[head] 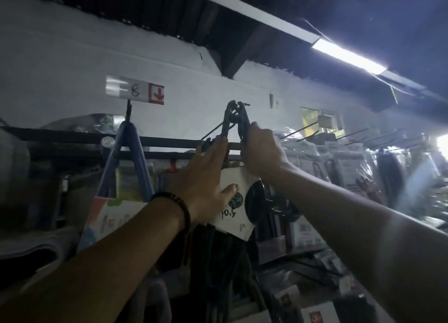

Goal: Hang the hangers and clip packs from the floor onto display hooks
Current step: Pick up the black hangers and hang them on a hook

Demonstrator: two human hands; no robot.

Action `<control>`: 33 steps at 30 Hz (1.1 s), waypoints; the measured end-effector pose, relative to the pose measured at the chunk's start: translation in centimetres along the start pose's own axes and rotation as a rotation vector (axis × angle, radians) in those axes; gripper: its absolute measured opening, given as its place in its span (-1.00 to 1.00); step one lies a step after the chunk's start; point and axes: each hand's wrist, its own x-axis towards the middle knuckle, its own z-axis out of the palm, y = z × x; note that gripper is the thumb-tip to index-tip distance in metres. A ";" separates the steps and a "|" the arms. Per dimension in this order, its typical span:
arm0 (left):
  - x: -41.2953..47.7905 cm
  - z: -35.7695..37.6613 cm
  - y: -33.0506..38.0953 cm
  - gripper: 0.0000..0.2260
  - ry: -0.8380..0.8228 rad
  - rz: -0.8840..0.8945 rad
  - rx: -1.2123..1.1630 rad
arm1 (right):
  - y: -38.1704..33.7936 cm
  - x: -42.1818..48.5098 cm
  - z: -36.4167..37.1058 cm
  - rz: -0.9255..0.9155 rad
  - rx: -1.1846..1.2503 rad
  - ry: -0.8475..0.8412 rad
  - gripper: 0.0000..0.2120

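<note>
Up at the rack, in the head view, the hanger pack (232, 118) has its black tops right at the tip of a display hook (245, 103). The right hand (260, 152) clenches the pack's neck. The left hand (203, 179) lies straight-fingered along the other side, thumb on the white card (234, 177). It seems best to lift both sides evenly, slide the pack back, then let go.

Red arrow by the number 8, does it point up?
No, the red arrow on the sign on the wall points straight down.
</note>
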 end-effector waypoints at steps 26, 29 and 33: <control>6.5 8.2 -4.1 0.02 -0.219 -0.254 0.394 | 2.6 7.1 13.8 -0.103 0.210 -0.501 -0.58; 6.4 6.7 -2.5 -0.16 -0.248 -0.250 0.396 | 3.3 5.6 11.9 -0.133 0.175 -0.488 -0.50; 3.8 3.1 0.5 -0.42 -0.192 -0.291 0.399 | 2.8 2.7 6.7 -0.244 0.176 -0.390 -0.72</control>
